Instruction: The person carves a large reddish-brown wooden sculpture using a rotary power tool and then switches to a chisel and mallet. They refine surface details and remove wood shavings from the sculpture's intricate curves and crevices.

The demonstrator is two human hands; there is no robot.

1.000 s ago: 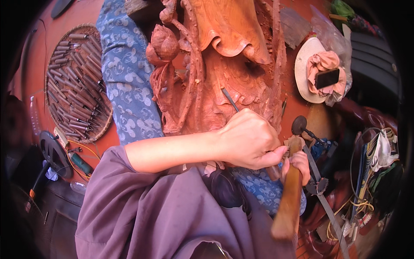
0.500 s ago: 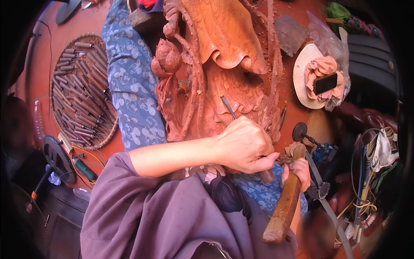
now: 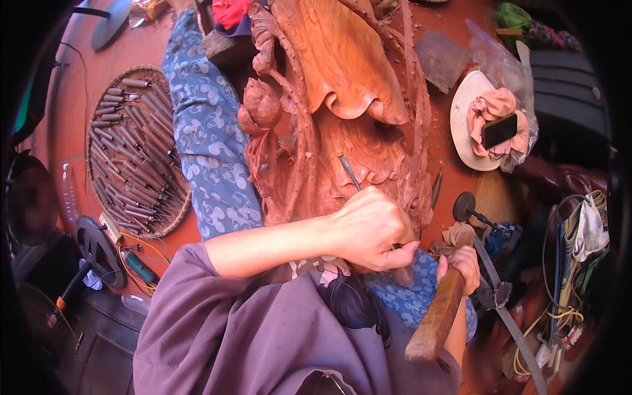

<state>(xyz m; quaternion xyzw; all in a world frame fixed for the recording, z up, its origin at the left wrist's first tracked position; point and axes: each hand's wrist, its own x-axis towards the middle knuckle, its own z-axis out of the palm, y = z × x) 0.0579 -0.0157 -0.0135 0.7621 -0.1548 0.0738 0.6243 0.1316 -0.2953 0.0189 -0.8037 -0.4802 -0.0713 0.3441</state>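
My left hand (image 3: pixel 376 227) is closed in a fist round a carving chisel (image 3: pixel 349 172). Its thin metal blade points away from me, the tip against the rippled lower part of a large reddish wood carving (image 3: pixel 361 148). The butt of the chisel's handle sticks out below my fist. To the right, my right hand (image 3: pixel 463 268) grips a wooden mallet (image 3: pixel 436 315), which slants toward me and stands apart from the handle's butt. A carved bud (image 3: pixel 261 104) and twisting stems rise on the carving's left side, beside a broad smooth orange-brown leaf shape (image 3: pixel 342 56).
On the left, a round woven tray (image 3: pixel 92 172) holds many chisels. Blue patterned trousers cover my outstretched leg (image 3: pixel 214 125). A straw hat (image 3: pixel 464 125) with pink cloth and a phone (image 3: pixel 500 131) lies at right. A fan (image 3: pixel 49 316), cords and a power strip (image 3: pixel 110 227) stand lower left.
The whole view has shifted slightly. My right hand and the mallet have moved a little to the right, away from the chisel's butt. The left hand keeps its grip on the chisel.
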